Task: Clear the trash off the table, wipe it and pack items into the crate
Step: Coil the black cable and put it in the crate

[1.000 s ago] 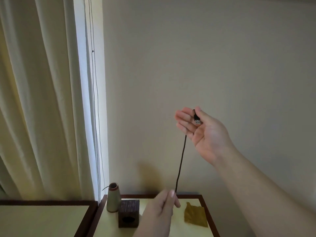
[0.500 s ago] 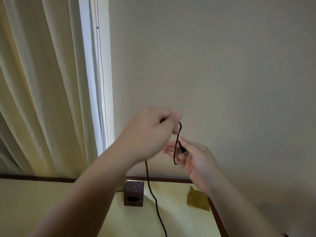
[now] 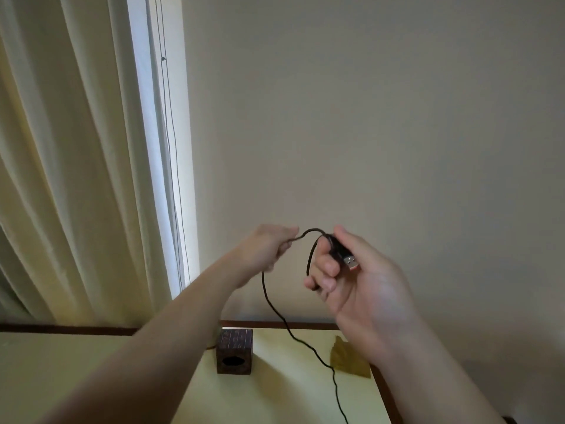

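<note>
Both hands, left [image 3: 269, 249] and right [image 3: 351, 276], apparently pinch a black USB cable [image 3: 275, 304] above the table [image 3: 275, 393].

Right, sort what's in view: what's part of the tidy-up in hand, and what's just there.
In hand:
thin black USB cable, plug end gripped by right hand, cord pinched by left hand

Just there:
dark carved wooden cube with oval hole
crumpled yellow-brown cloth
cream curtain

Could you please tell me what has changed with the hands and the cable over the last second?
The left hand rose from near the table and now grips the cable, drawing a loop across to the right hand. The right hand's fingers, open before, curled round the cable beside the USB plug. The wooden block and yellow cloth lie as before on the table.
</note>
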The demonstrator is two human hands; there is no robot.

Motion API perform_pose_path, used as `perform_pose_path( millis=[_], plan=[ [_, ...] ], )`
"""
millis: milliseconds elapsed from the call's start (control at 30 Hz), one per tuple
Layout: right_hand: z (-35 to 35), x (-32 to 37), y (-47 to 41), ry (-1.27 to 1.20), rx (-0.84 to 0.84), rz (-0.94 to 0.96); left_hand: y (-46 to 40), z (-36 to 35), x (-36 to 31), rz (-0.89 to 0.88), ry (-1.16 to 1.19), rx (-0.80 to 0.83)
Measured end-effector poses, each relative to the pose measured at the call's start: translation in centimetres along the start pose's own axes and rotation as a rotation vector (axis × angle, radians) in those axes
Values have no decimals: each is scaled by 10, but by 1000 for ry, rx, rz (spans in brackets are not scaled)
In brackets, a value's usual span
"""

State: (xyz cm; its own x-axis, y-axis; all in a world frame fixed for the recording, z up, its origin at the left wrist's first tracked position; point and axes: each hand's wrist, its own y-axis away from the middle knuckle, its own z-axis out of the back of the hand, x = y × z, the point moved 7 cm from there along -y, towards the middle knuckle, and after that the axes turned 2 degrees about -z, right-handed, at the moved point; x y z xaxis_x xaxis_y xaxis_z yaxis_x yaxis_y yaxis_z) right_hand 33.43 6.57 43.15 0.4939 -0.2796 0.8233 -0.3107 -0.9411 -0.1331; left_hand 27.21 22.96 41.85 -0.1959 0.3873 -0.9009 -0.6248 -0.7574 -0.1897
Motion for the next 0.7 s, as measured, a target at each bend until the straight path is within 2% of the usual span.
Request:
perform_pose_path(
  millis=[33, 133, 200, 267, 333, 533, 633, 700],
  plan=[
    [-1, 7, -1, -4, 2, 19, 6, -12, 13, 34, 11, 1],
    [-4, 25, -7, 8, -16, 89, 18, -42, 63, 6, -56, -145],
    [-2, 36, -12, 11, -35, 139, 43, -76, 101, 152, 22, -45],
    [4, 46, -19, 43, -68, 190, 76, -107, 121, 158, 6, 59],
    [17, 52, -28, 102, -127, 230, 102, -118, 128, 154, 19, 53],
    [82, 35, -54, 288, -304, 250, 144, -91, 71, -99, -105, -11],
    [104, 13, -58, 410, -354, 166, 143, -60, 16, -297, -233, -73],
    [109, -5, -56, 532, -350, 85, 136, -42, -22, -340, -309, -83]
  ],
)
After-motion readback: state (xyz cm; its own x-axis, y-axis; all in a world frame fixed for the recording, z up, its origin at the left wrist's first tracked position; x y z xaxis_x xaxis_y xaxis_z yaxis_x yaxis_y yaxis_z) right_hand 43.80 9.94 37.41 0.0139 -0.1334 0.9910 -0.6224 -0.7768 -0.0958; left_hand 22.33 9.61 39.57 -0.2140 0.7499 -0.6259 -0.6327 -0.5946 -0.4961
